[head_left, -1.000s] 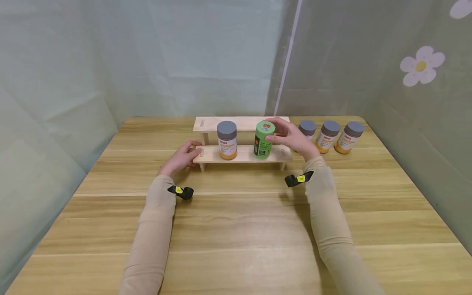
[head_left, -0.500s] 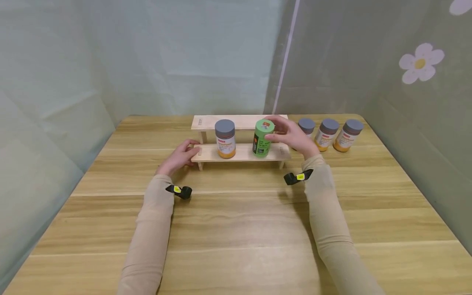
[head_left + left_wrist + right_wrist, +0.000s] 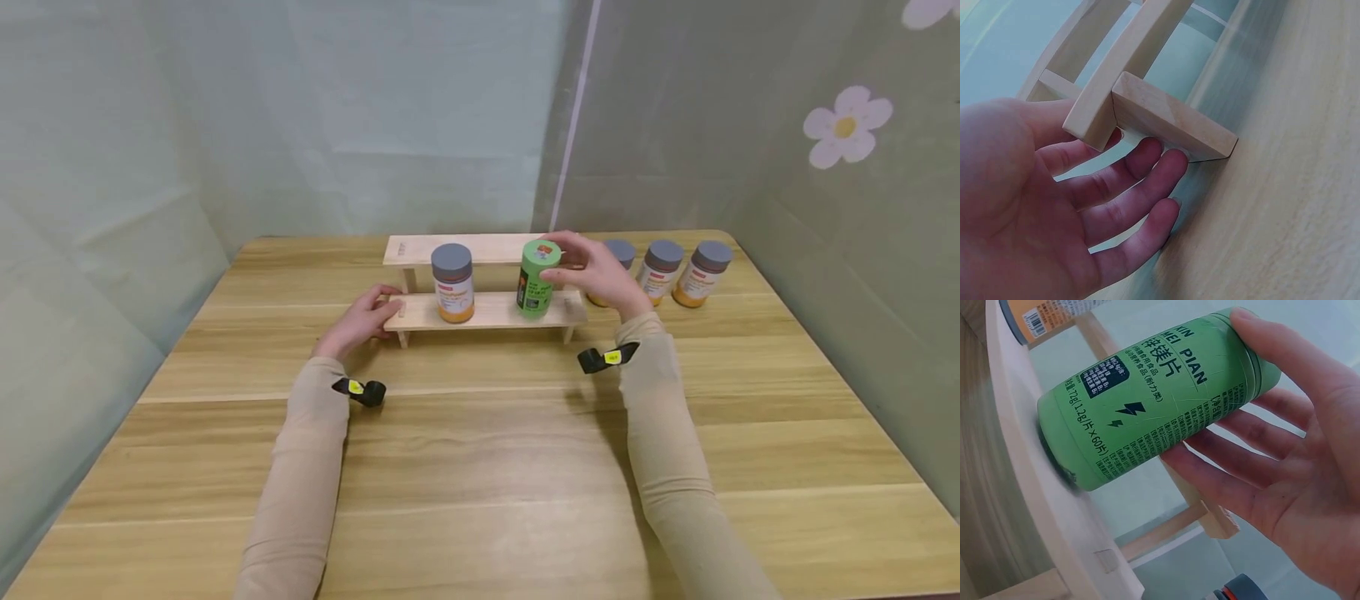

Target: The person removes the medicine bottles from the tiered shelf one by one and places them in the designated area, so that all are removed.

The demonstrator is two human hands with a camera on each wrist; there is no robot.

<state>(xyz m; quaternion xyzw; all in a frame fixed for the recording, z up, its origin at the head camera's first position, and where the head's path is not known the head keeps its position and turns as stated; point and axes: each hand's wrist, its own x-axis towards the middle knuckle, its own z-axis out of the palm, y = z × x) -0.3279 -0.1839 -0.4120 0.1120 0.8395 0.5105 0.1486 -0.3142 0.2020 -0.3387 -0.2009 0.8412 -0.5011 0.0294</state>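
Observation:
My right hand (image 3: 600,275) holds a green supplement bottle (image 3: 1147,403) near its lid, thumb on the near side and fingers behind. The bottle's base is right at the lower plank of a two-step wooden shelf (image 3: 491,312), toward the right end. My left hand (image 3: 362,319) grips the left end of that plank, thumb on top. In the left wrist view its other fingers (image 3: 1141,187) curl beside the shelf's leg (image 3: 1169,119). Between my hands, a grey-lidded white and orange bottle (image 3: 453,283) stands on the same plank.
Three more grey-lidded bottles stand on the table right of the shelf: the rightmost bottle (image 3: 702,273), the middle bottle (image 3: 660,273) and one (image 3: 619,252) partly hidden by my right hand. The upper plank (image 3: 465,248) lies behind. Pale curtains (image 3: 450,108) hang beyond the wooden table (image 3: 480,467).
The green bottle has shifted slightly right along the plank with my right hand, widening its distance from the grey-lidded bottle. My left hand stays on the shelf's end. The head view has shifted a little.

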